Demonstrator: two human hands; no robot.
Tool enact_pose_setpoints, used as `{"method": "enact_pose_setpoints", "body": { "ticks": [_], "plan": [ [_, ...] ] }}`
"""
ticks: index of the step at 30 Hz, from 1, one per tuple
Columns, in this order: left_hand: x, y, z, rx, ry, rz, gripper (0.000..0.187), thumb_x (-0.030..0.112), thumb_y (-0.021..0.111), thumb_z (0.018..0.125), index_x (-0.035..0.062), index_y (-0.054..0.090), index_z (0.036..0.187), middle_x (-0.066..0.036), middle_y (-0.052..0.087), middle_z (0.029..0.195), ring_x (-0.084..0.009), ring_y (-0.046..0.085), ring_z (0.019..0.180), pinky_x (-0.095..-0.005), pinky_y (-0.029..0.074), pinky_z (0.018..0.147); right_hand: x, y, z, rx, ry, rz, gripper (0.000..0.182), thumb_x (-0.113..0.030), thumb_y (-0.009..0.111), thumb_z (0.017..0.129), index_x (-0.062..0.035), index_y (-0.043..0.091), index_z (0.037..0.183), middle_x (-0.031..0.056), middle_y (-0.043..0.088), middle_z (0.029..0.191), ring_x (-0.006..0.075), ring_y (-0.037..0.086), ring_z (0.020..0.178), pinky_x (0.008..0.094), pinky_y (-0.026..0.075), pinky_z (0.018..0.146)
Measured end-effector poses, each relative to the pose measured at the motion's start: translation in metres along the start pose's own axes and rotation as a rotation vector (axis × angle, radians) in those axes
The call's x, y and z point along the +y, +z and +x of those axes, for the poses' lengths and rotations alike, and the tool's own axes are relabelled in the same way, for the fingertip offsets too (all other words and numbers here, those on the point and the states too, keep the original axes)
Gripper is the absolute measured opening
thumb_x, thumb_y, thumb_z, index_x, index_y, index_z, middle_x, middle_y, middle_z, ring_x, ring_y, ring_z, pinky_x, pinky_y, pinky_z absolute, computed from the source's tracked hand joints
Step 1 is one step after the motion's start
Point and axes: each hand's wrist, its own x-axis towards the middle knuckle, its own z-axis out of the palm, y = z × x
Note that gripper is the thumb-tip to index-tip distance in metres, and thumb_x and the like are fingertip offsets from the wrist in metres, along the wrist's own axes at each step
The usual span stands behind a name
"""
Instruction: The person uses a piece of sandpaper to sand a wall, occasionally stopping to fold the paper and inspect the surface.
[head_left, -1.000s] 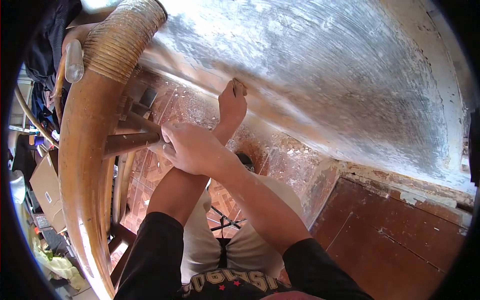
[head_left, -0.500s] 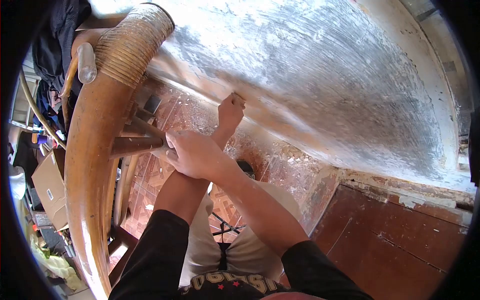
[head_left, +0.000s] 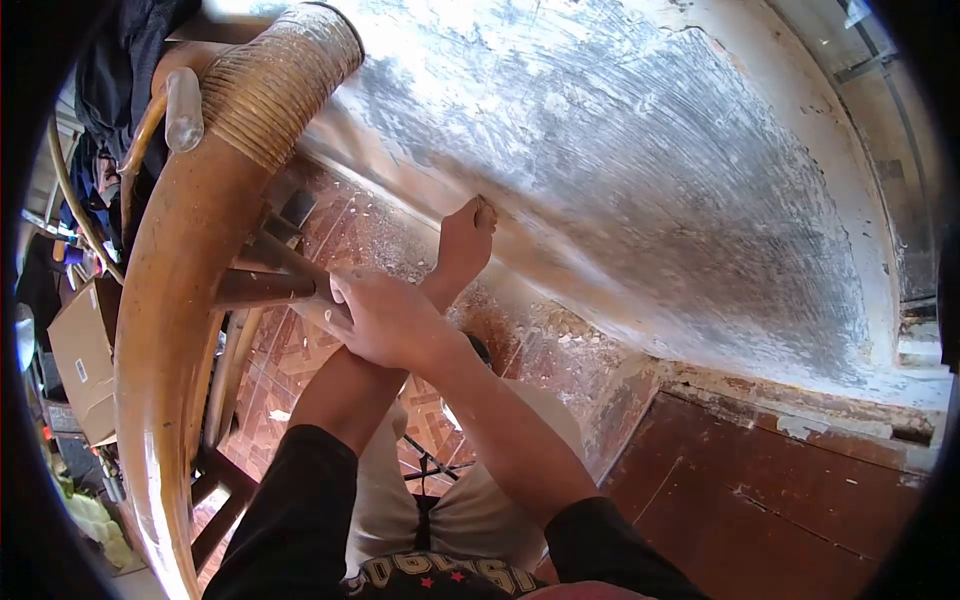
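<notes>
My left hand (head_left: 468,240) is closed, its knuckles close to the lower part of the scraped grey-and-white wall (head_left: 640,180). Whatever its fingers pinch is too small or hidden to make out. Crossed over my left forearm, my right hand (head_left: 385,318) curls round the end of a brown wooden rod (head_left: 265,289). That rod juts from a large curved frame (head_left: 185,260) of glossy brown wood or cane, bound with ribbed wrapping near its top.
Chips and dust lie on the patterned floor (head_left: 290,370) below the wall. A cardboard box (head_left: 85,365) and dark cloth (head_left: 125,80) are at the left. Reddish-brown boards (head_left: 740,490) fill the lower right, beside a chipped ledge.
The view has shifted a little, and the frame and my arms appear slightly further left. My left hand has turned a little near the wall; my right hand keeps its grip on the rod.
</notes>
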Motion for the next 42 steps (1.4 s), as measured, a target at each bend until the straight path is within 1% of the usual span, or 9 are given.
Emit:
{"method": "enact_pose_setpoints", "body": {
  "ticks": [7,11,14,19,29,31,34,37,42],
  "plan": [
    [0.005,0.008,0.007,0.025,-0.384,-0.262,0.023,0.015,0.047,0.094,-0.0006,0.061,0.085,-0.013,0.066,0.074,-0.0221,0.066,0.068,-0.0367,0.05,0.064,-0.005,-0.003,0.002,0.027,0.004,-0.011,0.025,-0.024,0.061,0.085,-0.0016,0.051,0.09,0.0205,0.059,0.077,0.0399,0.06,0.076,0.0486,0.046,0.068],
    [-0.019,0.006,0.014,0.044,-0.293,-0.118,0.022,0.015,0.048,0.094,-0.0003,0.061,0.084,-0.015,0.065,0.073,-0.0288,0.066,0.069,-0.0406,0.049,0.064,0.0,0.0,-0.001,0.089,-0.045,-0.029,0.025,-0.024,0.061,0.085,-0.0016,0.051,0.09,0.0201,0.059,0.072,0.04,0.06,0.074,0.0488,0.046,0.067],
    [-0.008,0.001,0.004,0.031,0.068,0.106,0.022,0.01,0.044,0.096,-0.0021,0.06,0.087,-0.012,0.065,0.073,-0.017,0.062,0.059,-0.0321,0.049,0.057,-0.001,0.002,0.0,0.021,-0.002,-0.013,0.025,-0.024,0.06,0.085,-0.0019,0.051,0.091,0.0199,0.06,0.076,0.0395,0.061,0.077,0.0484,0.046,0.068],
    [0.017,0.005,-0.001,0.036,-0.019,0.177,0.021,0.011,0.046,0.095,-0.0038,0.059,0.087,-0.018,0.067,0.079,-0.0271,0.068,0.071,-0.0367,0.05,0.064,-0.001,0.001,0.006,0.01,0.023,-0.045,0.026,-0.024,0.06,0.086,-0.0022,0.051,0.095,0.0197,0.061,0.081,0.039,0.061,0.081,0.0486,0.047,0.069],
    [0.008,0.014,0.01,0.054,-0.216,0.085,0.019,0.009,0.046,0.094,-0.0034,0.06,0.091,-0.012,0.066,0.079,-0.019,0.067,0.069,-0.0339,0.051,0.062,-0.014,-0.009,0.004,-0.03,0.065,-0.081,0.026,-0.026,0.058,0.088,-0.0026,0.051,0.096,0.018,0.061,0.079,0.038,0.061,0.08,0.0482,0.047,0.07],
    [0.011,0.014,0.01,0.059,-0.332,-0.131,0.025,0.016,0.046,0.092,-0.003,0.061,0.088,-0.021,0.068,0.083,-0.034,0.067,0.077,-0.0439,0.051,0.077,-0.015,-0.009,0.004,-0.026,0.071,-0.078,0.025,-0.025,0.059,0.088,-0.0027,0.051,0.095,0.0176,0.061,0.077,0.0376,0.061,0.078,0.048,0.047,0.069],
    [0.012,0.009,0.013,0.001,-0.353,-0.112,0.018,0.009,0.048,0.093,-0.0024,0.061,0.092,-0.01,0.065,0.085,-0.0171,0.065,0.07,-0.0304,0.052,0.055,-0.018,-0.01,0.005,-0.011,0.06,-0.08,0.024,-0.025,0.059,0.087,-0.0031,0.052,0.095,0.0171,0.061,0.076,0.037,0.062,0.075,0.0478,0.047,0.068],
    [-0.011,0.002,0.015,0.069,-0.438,-0.41,0.019,0.009,0.047,0.094,-0.003,0.061,0.09,-0.011,0.065,0.082,-0.0179,0.066,0.07,-0.0325,0.052,0.058,-0.009,0.0,0.008,0.059,0.016,-0.07,0.023,-0.025,0.059,0.087,-0.0036,0.053,0.094,0.0167,0.061,0.075,0.037,0.062,0.073,0.0478,0.047,0.068],
    [-0.015,-0.005,0.017,0.094,-0.057,0.072,0.02,0.011,0.047,0.094,-0.0029,0.06,0.088,-0.014,0.064,0.074,-0.0226,0.066,0.068,-0.0381,0.05,0.065,-0.009,0.001,0.011,0.039,0.041,-0.038,0.022,-0.024,0.059,0.087,-0.0033,0.053,0.092,0.0173,0.062,0.077,0.0375,0.063,0.075,0.0478,0.048,0.068]
  ]
}}
